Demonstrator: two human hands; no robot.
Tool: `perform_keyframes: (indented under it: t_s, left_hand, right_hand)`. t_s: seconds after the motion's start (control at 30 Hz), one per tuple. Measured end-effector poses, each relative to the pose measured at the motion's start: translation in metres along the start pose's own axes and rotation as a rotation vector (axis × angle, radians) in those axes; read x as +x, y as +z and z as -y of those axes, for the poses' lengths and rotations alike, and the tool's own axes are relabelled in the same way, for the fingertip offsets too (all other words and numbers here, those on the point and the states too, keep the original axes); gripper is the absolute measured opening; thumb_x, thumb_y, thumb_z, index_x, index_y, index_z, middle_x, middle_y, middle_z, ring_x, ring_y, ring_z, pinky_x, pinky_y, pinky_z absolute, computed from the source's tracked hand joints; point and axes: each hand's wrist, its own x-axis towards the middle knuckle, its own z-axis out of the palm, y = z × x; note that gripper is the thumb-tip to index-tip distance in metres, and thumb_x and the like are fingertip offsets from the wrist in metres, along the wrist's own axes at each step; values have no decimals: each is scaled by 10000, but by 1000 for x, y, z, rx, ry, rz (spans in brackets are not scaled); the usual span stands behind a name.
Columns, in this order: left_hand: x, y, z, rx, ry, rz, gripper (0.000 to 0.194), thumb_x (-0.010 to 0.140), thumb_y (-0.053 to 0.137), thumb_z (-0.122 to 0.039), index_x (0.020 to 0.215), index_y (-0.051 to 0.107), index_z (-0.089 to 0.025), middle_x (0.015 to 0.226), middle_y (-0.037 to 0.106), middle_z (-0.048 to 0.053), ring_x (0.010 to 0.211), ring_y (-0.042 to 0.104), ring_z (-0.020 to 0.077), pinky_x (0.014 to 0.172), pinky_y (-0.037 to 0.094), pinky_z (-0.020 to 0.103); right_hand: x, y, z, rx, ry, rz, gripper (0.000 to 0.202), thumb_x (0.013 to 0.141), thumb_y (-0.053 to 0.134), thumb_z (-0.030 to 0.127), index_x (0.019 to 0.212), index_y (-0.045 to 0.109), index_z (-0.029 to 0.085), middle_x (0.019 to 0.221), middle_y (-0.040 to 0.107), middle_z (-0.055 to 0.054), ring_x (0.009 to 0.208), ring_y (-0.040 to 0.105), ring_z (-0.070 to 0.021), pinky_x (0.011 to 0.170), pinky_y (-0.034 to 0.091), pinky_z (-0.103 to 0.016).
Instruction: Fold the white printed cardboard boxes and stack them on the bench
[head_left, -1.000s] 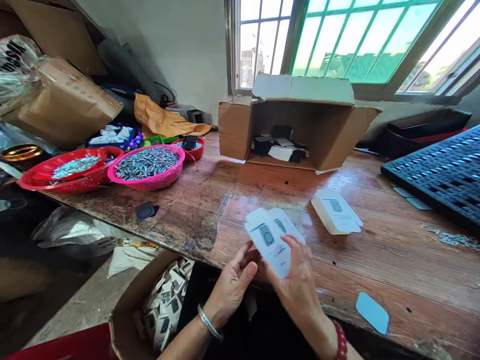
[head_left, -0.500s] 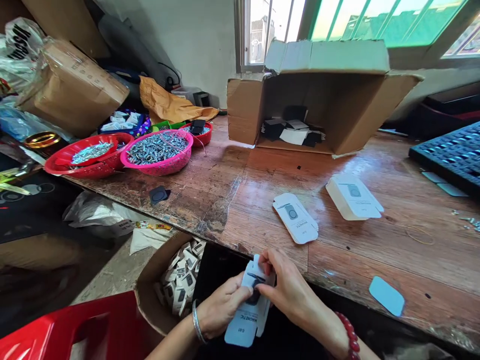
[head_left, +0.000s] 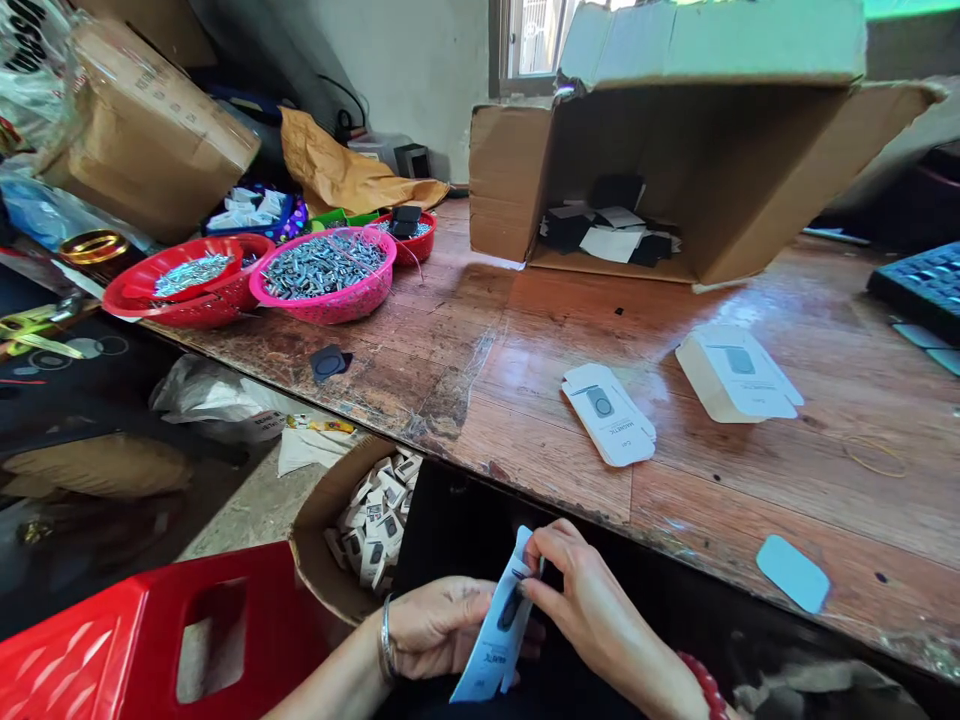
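Note:
Over the dark space below the table edge is a thin white printed carton point(head_left: 491, 645), tilted nearly edge-on, with a picture and lettering on its face. My left hand point(head_left: 439, 625) grips it along its left side, the thumb at the edge and other fingers partly hidden behind. Near the top end, my right hand point(head_left: 589, 590) pinches the carton between thumb and fingers. On the table ahead lie a few similar flat cartons point(head_left: 609, 415). Farther right sits a thicker stack of them point(head_left: 739, 375).
An open cardboard box point(head_left: 510, 185) with black and white pieces stands behind. Pink point(head_left: 330, 305) and red point(head_left: 180, 315) baskets of metal parts sit left. Below are a bin of small white boxes point(head_left: 382, 520) and a red stool point(head_left: 135, 640). A pale rounded card point(head_left: 793, 573) lies right.
The carton has turned from showing its face to nearly edge-on, and its end flaps look drawn together under my right fingers. The camera view has shifted down and slightly left.

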Motion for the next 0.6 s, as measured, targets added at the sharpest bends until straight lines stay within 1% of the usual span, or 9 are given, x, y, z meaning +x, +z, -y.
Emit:
perform_keyframes:
  t_s: [0.07,0.17,0.3,0.37,0.43,0.5,0.53,0.57,0.6]
  left_hand:
    - [-1,-3,0,22,21,-8,596,706,792,-523,1159,685,-150,1162,703,167,1134,629,320,983,427,473]
    - [-3,-2,-2,44,17,-24,643,682,801,-544,1170,683,-143,1154,705,171,1093,651,312,926,470,432]
    - [-6,4,-8,61,19,-41,557,676,829,-482,1096,719,-132,1056,729,150,960,692,254,860,497,354]
    - [-7,4,-11,85,39,-58,509,665,847,-450,1044,738,-129,995,737,125,887,691,203,837,491,300]
    - [-5,-1,-15,117,57,-105,494,635,870,-420,1012,748,-125,927,739,95,796,673,153,783,480,243]
    - [-2,-10,-19,160,94,-187,501,616,877,-426,991,755,-117,842,734,68,711,640,127,712,464,213]
    - [0,-15,-20,186,126,-238,503,616,871,-444,976,759,-111,798,729,59,679,625,125,682,456,213]
    - [2,-20,-21,213,164,-292,498,622,861,-464,957,763,-109,760,723,51,654,611,127,662,451,218]
    - [4,-24,-21,235,203,-343,490,628,852,-481,937,766,-111,735,718,43,640,599,129,652,448,224]
  right_hand:
    - [0,0,-1,-9,20,14,144,772,578,75,752,521,206,905,576,-25,846,538,-193,752,435,-311]
    - [2,-2,0,-45,65,49,130,791,574,91,737,534,203,867,577,-20,850,530,-204,762,407,-327]
    - [6,-5,2,-8,58,131,97,820,607,150,739,595,202,830,598,-6,846,532,-201,773,382,-328]
    - [9,-6,2,15,16,174,164,839,641,237,687,596,195,829,612,-5,865,526,-209,779,378,-330]
    - [13,-3,1,20,-19,177,275,850,649,289,612,561,183,797,612,-7,856,518,-211,771,382,-334]
    - [15,6,-2,25,-24,107,312,849,641,264,568,535,180,750,594,-13,818,516,-207,752,401,-338]
    - [15,13,-4,38,-31,38,276,838,641,234,583,548,183,750,589,-18,813,522,-209,752,418,-343]
    - [15,21,-7,65,-50,-54,188,822,641,203,643,586,187,790,598,-30,833,534,-217,766,439,-351]
    - [13,30,-11,105,-86,-162,48,810,637,178,763,633,189,883,615,-51,885,549,-230,793,460,-364]
